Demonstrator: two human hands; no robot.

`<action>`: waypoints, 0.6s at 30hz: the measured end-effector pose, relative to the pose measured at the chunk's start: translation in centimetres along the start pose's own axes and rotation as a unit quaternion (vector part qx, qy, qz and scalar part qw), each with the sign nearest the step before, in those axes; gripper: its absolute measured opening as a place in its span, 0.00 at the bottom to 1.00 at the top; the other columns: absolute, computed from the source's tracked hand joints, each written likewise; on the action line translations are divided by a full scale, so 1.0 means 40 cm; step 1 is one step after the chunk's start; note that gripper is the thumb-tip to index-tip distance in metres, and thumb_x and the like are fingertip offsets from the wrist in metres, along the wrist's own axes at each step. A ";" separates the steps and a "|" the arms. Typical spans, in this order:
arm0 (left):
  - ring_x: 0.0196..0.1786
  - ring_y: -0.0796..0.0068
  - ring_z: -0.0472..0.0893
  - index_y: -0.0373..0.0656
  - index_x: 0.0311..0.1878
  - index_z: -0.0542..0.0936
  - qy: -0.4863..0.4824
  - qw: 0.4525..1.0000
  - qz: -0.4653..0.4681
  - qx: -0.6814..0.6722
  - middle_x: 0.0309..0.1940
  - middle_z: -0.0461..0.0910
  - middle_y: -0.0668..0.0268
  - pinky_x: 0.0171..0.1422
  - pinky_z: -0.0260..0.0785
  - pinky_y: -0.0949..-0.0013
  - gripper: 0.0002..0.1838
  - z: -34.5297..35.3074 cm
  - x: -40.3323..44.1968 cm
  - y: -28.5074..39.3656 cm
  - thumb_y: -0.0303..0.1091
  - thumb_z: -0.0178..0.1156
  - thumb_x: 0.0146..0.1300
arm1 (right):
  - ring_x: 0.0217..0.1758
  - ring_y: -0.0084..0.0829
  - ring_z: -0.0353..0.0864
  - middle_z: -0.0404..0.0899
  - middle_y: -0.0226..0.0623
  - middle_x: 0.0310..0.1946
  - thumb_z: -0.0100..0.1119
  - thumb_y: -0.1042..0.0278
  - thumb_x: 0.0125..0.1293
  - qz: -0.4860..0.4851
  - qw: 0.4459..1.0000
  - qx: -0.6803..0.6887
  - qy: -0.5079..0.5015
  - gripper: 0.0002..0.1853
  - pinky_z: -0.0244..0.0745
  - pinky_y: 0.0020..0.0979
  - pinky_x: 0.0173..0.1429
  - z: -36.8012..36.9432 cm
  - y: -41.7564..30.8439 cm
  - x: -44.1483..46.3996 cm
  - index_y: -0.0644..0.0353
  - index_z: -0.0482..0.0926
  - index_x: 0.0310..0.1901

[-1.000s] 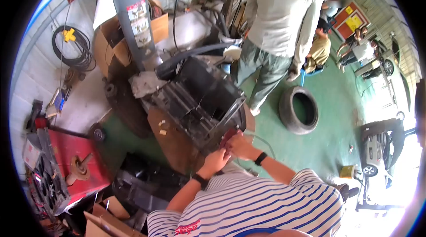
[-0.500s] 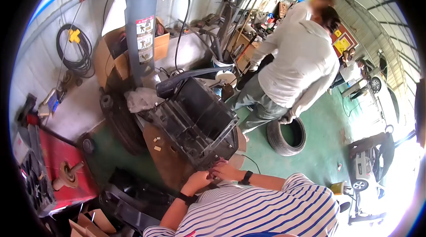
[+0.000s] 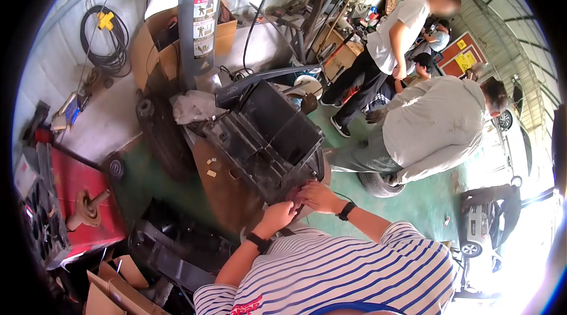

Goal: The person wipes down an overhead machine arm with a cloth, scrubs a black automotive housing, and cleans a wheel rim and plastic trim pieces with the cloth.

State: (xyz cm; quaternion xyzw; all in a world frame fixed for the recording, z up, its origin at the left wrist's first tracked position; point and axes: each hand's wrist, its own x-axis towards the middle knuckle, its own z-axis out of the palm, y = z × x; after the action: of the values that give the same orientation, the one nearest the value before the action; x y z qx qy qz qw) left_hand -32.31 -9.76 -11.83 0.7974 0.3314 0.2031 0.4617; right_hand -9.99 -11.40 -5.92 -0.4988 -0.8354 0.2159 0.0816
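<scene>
A black plastic housing (image 3: pixel 263 138) with open compartments lies on a brown board (image 3: pixel 221 197) in front of me. My left hand (image 3: pixel 279 218), with a dark band at the wrist, is closed at the near edge of the housing. Close beside it, my right hand (image 3: pixel 321 198) has its fingers curled over the same edge. Between the two hands shows a small dark reddish, cloth-like piece (image 3: pixel 294 194). My fingers partly cover it, so its kind is not clear. Several small tan pieces (image 3: pixel 211 173) lie on the board to the left.
A grey lift post (image 3: pixel 198 31) rises behind the housing, near a crumpled plastic bag (image 3: pixel 195 107). On the right, a person in a pale shirt (image 3: pixel 434 120) bends over a tyre (image 3: pixel 381 186); other people stand behind. A red cabinet (image 3: pixel 88 197) is on the left.
My hands have moved slightly up and forward along the housing's near edge, and the view has shifted. The person in the pale shirt has bent down over the tyre, revealing others behind.
</scene>
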 end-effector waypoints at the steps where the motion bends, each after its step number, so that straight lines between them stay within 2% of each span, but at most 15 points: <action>1: 0.36 0.48 0.80 0.40 0.34 0.75 -0.022 1.000 0.010 -0.006 0.31 0.80 0.52 0.38 0.70 0.50 0.13 0.016 -0.004 -0.012 0.41 0.61 0.61 | 0.59 0.43 0.73 0.78 0.40 0.50 0.52 0.61 0.66 -0.006 0.998 -0.012 -0.059 0.15 0.61 0.46 0.67 0.013 0.001 -0.009 0.57 0.79 0.51; 2: 0.37 0.49 0.80 0.40 0.35 0.75 -0.043 0.999 0.022 -0.011 0.31 0.80 0.52 0.38 0.70 0.50 0.13 0.032 -0.007 -0.023 0.41 0.61 0.61 | 0.61 0.42 0.71 0.77 0.40 0.53 0.53 0.63 0.65 -0.012 0.993 -0.026 -0.116 0.16 0.58 0.47 0.70 0.024 0.008 -0.016 0.57 0.79 0.52; 3: 0.37 0.49 0.80 0.40 0.34 0.75 -0.059 0.998 0.012 -0.010 0.32 0.80 0.52 0.39 0.70 0.51 0.14 0.037 -0.011 -0.020 0.43 0.61 0.61 | 0.61 0.42 0.71 0.77 0.40 0.53 0.53 0.63 0.65 -0.013 0.993 -0.024 -0.115 0.16 0.58 0.47 0.70 0.044 0.022 -0.022 0.57 0.79 0.52; 5: 0.37 0.48 0.80 0.39 0.34 0.75 -0.056 0.998 -0.010 -0.006 0.31 0.80 0.52 0.39 0.70 0.51 0.16 0.047 -0.014 -0.011 0.44 0.62 0.61 | 0.62 0.40 0.69 0.75 0.40 0.54 0.55 0.63 0.64 -0.051 0.997 -0.011 -0.048 0.15 0.54 0.49 0.72 0.096 0.063 -0.042 0.57 0.79 0.50; 9: 0.37 0.47 0.80 0.38 0.34 0.75 -0.065 0.993 -0.090 0.039 0.30 0.80 0.50 0.40 0.70 0.50 0.20 0.031 -0.009 0.045 0.48 0.62 0.61 | 0.62 0.39 0.70 0.75 0.40 0.54 0.56 0.63 0.63 -0.079 0.995 -0.037 -0.043 0.15 0.56 0.47 0.70 0.110 0.073 -0.052 0.56 0.79 0.50; 10: 0.37 0.47 0.80 0.38 0.34 0.75 -0.069 0.992 -0.093 0.044 0.30 0.80 0.50 0.40 0.70 0.50 0.20 0.043 -0.016 0.045 0.48 0.62 0.61 | 0.62 0.38 0.70 0.76 0.40 0.53 0.56 0.64 0.63 -0.063 0.997 -0.003 -0.050 0.15 0.57 0.46 0.69 0.094 0.060 -0.050 0.56 0.79 0.50; 12: 0.37 0.46 0.80 0.39 0.36 0.74 -0.020 0.996 -0.073 0.045 0.30 0.80 0.49 0.41 0.71 0.50 0.20 0.065 0.002 0.027 0.50 0.61 0.61 | 0.61 0.38 0.71 0.76 0.39 0.52 0.56 0.64 0.63 -0.055 0.997 0.023 -0.048 0.15 0.59 0.45 0.68 0.081 0.079 -0.035 0.55 0.78 0.50; 14: 0.39 0.45 0.79 0.39 0.39 0.74 -0.027 0.992 -0.098 0.069 0.32 0.80 0.50 0.42 0.71 0.51 0.19 0.081 0.020 0.026 0.47 0.63 0.59 | 0.59 0.38 0.73 0.78 0.38 0.50 0.57 0.64 0.63 -0.089 0.995 0.038 -0.030 0.16 0.61 0.43 0.66 0.102 0.104 -0.045 0.54 0.77 0.52; 16: 0.43 0.48 0.80 0.40 0.37 0.75 0.013 0.997 -0.059 0.048 0.36 0.81 0.53 0.45 0.72 0.53 0.13 0.075 0.027 0.059 0.39 0.64 0.56 | 0.57 0.39 0.74 0.79 0.36 0.49 0.58 0.64 0.63 -0.103 0.993 0.048 -0.008 0.16 0.62 0.43 0.65 0.079 0.111 -0.050 0.53 0.77 0.52; 18: 0.42 0.49 0.79 0.41 0.35 0.75 0.022 0.995 -0.084 0.046 0.35 0.80 0.55 0.45 0.71 0.53 0.10 0.077 0.039 0.098 0.35 0.63 0.54 | 0.57 0.38 0.74 0.79 0.35 0.49 0.58 0.63 0.62 -0.133 0.985 0.105 -0.030 0.16 0.62 0.43 0.65 0.062 0.134 -0.049 0.51 0.77 0.53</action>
State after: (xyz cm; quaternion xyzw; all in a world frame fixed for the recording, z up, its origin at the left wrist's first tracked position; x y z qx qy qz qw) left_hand -27.95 -11.87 -9.88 0.7824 0.4159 0.1655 0.4330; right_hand -5.63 -11.58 -10.34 -0.3649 -0.8690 0.3050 0.1365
